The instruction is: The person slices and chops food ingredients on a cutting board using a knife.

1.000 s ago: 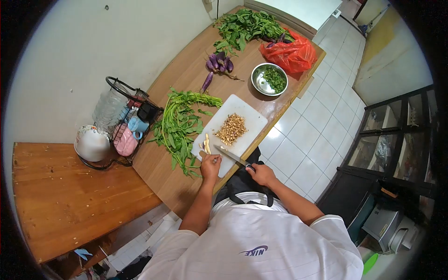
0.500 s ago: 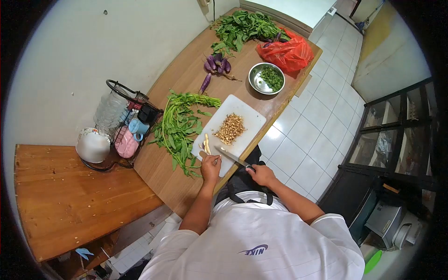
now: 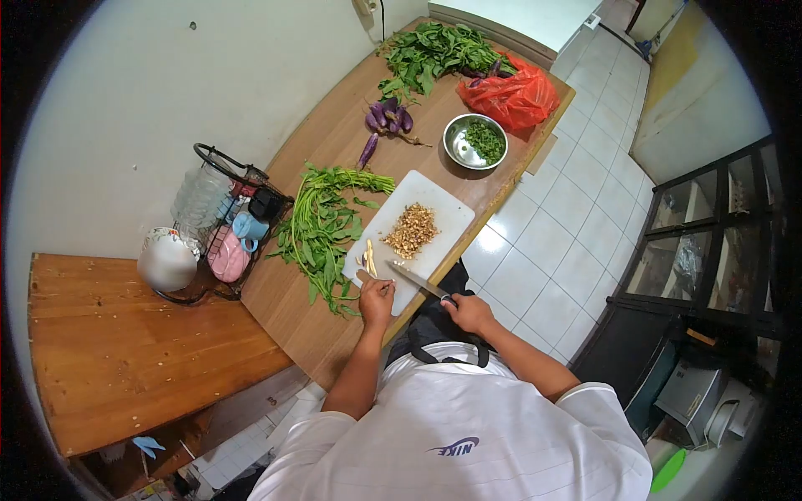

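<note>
My right hand [image 3: 469,312] is closed around the handle of a kitchen knife [image 3: 423,281]. The blade points up and left over the white cutting board [image 3: 447,203], its tip near my left hand. At the board's lower left, my left hand [image 3: 378,298] has its fingers pinched together; what they hold, if anything, is too small to make out. Just beyond those fingers lie a few pale, thin strips [image 3: 371,257]. A pile of small chopped brown pieces [image 3: 411,230] covers the middle of the board.
Leafy green stems [image 3: 322,225] lie left of the board. Farther back are purple eggplants [image 3: 388,117], a steel bowl [image 3: 451,150] of chopped greens, a red plastic bag [image 3: 514,96] and more leafy greens [image 3: 434,54]. A black dish rack [image 3: 276,199] stands at left.
Both hands and the knife stay almost in place. The camera view has shifted very slightly.
</note>
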`<state>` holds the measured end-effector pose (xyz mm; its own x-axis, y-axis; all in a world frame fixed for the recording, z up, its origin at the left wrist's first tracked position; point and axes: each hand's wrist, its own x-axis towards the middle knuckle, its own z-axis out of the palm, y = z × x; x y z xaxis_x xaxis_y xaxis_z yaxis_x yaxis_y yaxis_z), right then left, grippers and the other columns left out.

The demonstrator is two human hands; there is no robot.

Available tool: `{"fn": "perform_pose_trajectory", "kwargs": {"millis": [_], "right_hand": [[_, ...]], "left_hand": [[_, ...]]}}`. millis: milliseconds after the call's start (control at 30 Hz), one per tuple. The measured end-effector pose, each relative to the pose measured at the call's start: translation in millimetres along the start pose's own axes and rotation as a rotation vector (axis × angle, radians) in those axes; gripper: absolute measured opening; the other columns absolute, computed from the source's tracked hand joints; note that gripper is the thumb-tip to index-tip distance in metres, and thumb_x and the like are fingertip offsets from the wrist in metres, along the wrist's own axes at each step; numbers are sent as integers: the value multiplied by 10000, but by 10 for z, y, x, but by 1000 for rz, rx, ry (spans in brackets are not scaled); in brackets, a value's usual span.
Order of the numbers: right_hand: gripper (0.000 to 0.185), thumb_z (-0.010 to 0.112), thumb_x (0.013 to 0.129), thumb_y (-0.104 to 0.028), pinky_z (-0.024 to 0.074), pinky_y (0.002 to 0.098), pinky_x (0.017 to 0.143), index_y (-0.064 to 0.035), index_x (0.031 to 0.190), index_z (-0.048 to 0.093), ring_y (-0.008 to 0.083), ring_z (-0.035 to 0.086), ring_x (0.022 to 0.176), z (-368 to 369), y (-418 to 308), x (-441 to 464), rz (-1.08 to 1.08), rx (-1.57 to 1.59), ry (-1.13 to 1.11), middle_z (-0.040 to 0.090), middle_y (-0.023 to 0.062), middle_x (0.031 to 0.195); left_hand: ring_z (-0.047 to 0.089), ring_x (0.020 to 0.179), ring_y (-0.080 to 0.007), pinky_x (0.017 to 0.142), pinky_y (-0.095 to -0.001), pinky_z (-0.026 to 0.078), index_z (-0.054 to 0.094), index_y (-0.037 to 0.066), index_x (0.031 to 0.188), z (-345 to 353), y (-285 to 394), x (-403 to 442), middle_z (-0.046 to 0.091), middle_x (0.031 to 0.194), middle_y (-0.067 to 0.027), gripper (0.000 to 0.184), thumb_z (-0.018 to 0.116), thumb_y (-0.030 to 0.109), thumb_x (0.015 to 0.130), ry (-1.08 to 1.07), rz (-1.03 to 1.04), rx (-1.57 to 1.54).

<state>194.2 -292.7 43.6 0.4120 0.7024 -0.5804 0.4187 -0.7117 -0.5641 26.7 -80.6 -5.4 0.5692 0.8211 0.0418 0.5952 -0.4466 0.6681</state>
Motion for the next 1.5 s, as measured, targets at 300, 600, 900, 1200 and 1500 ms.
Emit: {"fn": "perform_pose_trajectory", "kwargs": {"millis": [300,600,900,1200,1500], "right_hand": [[593,474,1034,-590,536,550,939,-64,1126,732,466,686,1055,27,148,-74,-98,47,-86,727,278,1061],[575,461,1035,-581,549,560,929,-85,1171,721,451,705,1048,49,30,-73,9,21,39,746,251,1048],[596,466,1037,-587,548,530,890,-58,1113,732,465,696,984,154,210,-240,-76,64,-68,731,271,990],[575,463,1031,-593,549,534,887,-99,1122,743,457,694,993,233,93,-141,-21,-66,-24,743,236,1022],[571,497,1045,-574,533,519,888,-53,1055,732,455,691,983,369,57,-329,23,99,-75,728,265,982]], "left_hand": [[651,964,-359,892,-442,513,774,61,906,17,-63,-36,711,948,-122,124,807,141,819,30,103,109],[641,975,-350,885,-441,518,782,51,910,-17,-47,-45,710,953,-123,116,791,137,833,-27,120,71],[643,958,-343,878,-438,520,798,59,912,-7,-149,-38,707,930,-112,111,794,123,822,-15,100,18],[659,971,-334,902,-431,525,799,67,903,-78,-156,-28,727,911,-105,124,803,164,825,-50,78,32],[659,1006,-324,868,-440,542,795,102,900,-236,-68,-46,717,952,-79,112,806,190,831,-29,85,26]]}}
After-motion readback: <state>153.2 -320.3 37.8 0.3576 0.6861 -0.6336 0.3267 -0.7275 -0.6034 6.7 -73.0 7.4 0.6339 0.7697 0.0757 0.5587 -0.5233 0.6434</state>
